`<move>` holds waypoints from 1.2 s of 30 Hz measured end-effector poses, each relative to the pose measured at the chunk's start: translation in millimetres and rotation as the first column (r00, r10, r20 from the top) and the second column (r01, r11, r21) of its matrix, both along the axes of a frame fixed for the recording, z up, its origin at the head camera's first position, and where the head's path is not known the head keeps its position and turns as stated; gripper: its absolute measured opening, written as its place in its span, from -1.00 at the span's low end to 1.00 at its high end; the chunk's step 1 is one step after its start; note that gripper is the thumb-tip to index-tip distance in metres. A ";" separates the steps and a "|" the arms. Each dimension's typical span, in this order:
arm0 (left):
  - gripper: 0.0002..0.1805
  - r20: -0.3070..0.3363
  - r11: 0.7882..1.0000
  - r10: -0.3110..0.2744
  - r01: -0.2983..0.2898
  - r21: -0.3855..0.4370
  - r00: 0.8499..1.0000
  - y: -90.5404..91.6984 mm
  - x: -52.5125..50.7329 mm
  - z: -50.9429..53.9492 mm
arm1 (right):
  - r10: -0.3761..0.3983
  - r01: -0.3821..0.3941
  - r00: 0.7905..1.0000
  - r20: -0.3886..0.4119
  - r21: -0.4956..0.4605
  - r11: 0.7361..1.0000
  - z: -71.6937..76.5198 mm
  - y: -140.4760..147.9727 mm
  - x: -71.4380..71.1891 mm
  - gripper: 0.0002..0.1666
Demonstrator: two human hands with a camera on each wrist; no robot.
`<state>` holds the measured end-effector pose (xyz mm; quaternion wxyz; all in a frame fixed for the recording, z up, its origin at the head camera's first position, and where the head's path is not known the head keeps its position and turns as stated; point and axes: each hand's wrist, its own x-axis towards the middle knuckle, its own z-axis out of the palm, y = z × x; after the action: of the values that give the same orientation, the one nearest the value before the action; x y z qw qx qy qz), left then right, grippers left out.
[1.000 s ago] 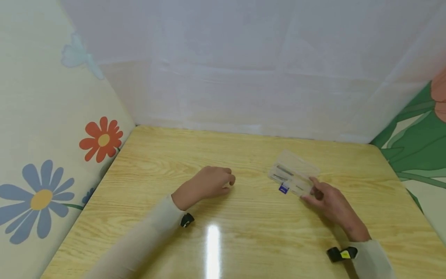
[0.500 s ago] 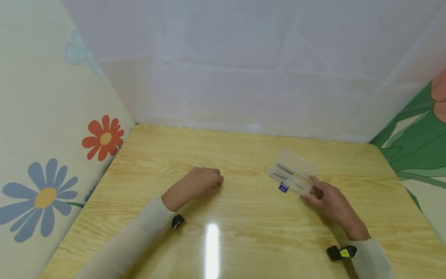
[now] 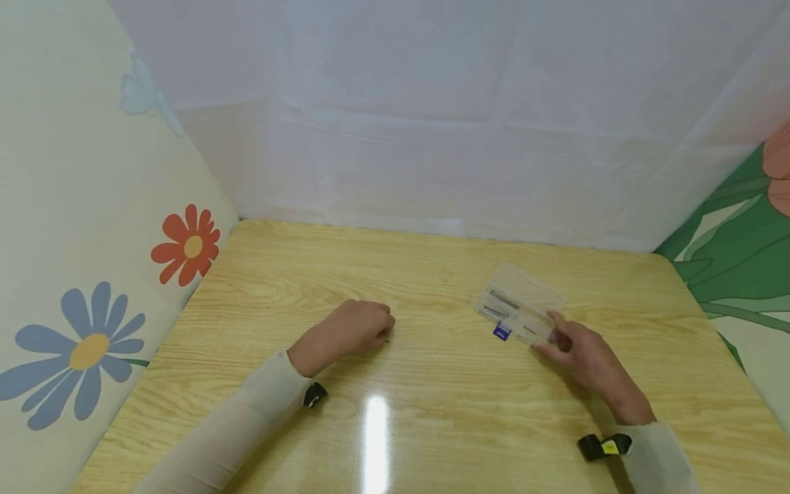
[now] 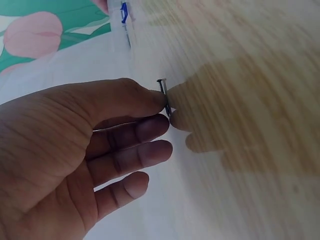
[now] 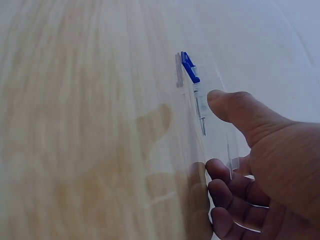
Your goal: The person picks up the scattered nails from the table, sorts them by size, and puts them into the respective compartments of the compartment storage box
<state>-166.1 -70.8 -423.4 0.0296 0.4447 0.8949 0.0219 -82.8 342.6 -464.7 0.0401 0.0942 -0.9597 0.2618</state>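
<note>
My left hand [image 3: 345,333] is low over the wooden table [image 3: 432,405], left of centre. In the left wrist view, its thumb and index finger pinch a small dark metal nail [image 4: 162,87], held near the tabletop with its flat head showing. To the right lies a clear plastic box [image 3: 535,291] with its lid up; its blue latch [image 3: 503,331] faces the near side. Several thin metal nails [image 3: 504,300] lie inside in compartments. My right hand [image 3: 586,360] grips the right end of this box, thumb on the near edge and fingers beyond it.
A white cloth [image 3: 395,137] hangs behind the table's far edge. Flower-patterned panels [image 3: 86,206] stand along the left side, and a green leafy panel [image 3: 734,247] on the right. A light reflection shines on the near tabletop.
My left hand has moved a little left and lower, and a nail tip now shows beneath its fingers. The right hand and the box have stayed in place.
</note>
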 end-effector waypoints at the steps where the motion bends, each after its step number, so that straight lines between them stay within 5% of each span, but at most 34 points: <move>1: -0.70 0.001 1.000 0.003 -0.003 -0.006 1.000 0.7 -0.2 -0.4 | -0.001 0.001 1.000 0.000 0.001 1.000 -0.1 0.0 0.0 -0.12; 20: -0.63 -0.042 0.996 -0.021 0.018 -0.086 0.999 10.0 -3.1 -5.5 | -0.020 0.020 0.999 0.025 -0.002 1.000 -1.5 -0.2 -2.0 -0.10; 36: -0.59 -0.025 0.999 -0.047 0.047 0.004 0.999 21.5 -5.2 -9.7 | -0.050 0.050 0.996 0.071 0.001 0.999 -3.4 -0.8 -3.9 -0.05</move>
<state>-171.3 -49.4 -433.1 0.0179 0.4661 0.8844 0.0178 -86.6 341.8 -468.1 0.0125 0.0607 -0.9624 0.2644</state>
